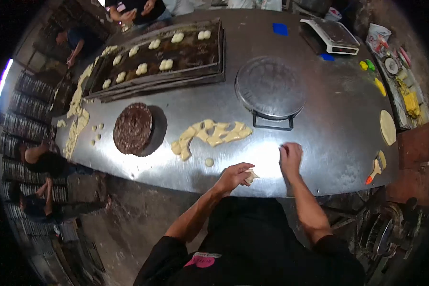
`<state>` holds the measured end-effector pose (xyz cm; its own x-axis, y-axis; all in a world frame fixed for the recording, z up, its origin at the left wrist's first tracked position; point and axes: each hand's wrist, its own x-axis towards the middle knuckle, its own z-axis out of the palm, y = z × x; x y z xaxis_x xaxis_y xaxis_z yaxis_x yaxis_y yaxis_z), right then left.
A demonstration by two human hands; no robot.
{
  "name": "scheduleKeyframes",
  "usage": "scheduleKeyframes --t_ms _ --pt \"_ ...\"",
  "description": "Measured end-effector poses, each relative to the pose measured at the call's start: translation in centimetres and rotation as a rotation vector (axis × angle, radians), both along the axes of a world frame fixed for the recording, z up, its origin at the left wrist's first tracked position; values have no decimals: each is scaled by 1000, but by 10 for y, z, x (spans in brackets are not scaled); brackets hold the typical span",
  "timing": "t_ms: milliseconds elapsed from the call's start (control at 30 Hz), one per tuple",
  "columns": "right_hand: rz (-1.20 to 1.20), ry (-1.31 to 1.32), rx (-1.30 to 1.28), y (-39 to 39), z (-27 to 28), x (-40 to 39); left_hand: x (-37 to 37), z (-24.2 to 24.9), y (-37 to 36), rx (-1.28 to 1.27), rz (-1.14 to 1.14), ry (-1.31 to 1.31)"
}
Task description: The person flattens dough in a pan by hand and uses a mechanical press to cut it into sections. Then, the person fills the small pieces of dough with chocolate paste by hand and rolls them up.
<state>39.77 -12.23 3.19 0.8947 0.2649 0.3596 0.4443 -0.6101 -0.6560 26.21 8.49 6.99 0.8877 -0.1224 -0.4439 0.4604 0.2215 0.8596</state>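
Observation:
My left hand (233,178), just over the table's near edge, has its fingers closed on a small piece of dough (251,176). To its right, my right hand (291,158) is low at the shiny tabletop with curled fingers; whatever they may hold is hidden. A small dough ball (209,162) lies left of my left hand. Beyond it stretches a long, uneven strip of pale dough (214,133). Farther left stands a round pan of brown, chunky filling (133,129).
A dark baking tray (159,80) with several dough clusters stands at the back left. Beyond my hands is a round metal lid (271,86); a scale (330,36) sits back right. A brush (377,167) and flat dough piece (387,127) lie right. Other people stand left and opposite.

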Motion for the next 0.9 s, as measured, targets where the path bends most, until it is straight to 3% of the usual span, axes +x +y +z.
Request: scheduleKeyframes --t_ms 67,133,233,267,300,400,467,533,667,800,900 --pt "147 92 130 28 -7 -22 -19 7 5 -242 119 85" --pt "379 89 -32 8 -8 -59 -50 4 24 -173 242 45" --pt "409 66 -69 -19 -3 -75 -91 4 68 -51 344 117" --pt "316 186 -101 -13 11 -78 -103 12 80 68 382 136" --pt "218 301 -132 -2 24 -79 -111 16 91 191 417 152" --pt "352 472 -19 84 41 -87 -124 10 111 200 566 177" --pt "541 270 -9 134 27 -90 -131 -2 122 130 601 204" --pt "630 251 -84 162 14 -93 -127 5 125 148 595 147" --pt "622 232 -124 166 43 -90 -104 7 114 146 631 114" --pt "549 850 155 155 78 -87 -61 0 83 -115 583 -82" --pt "501 932 233 131 79 -76 -38 17 63 -45 498 -125"
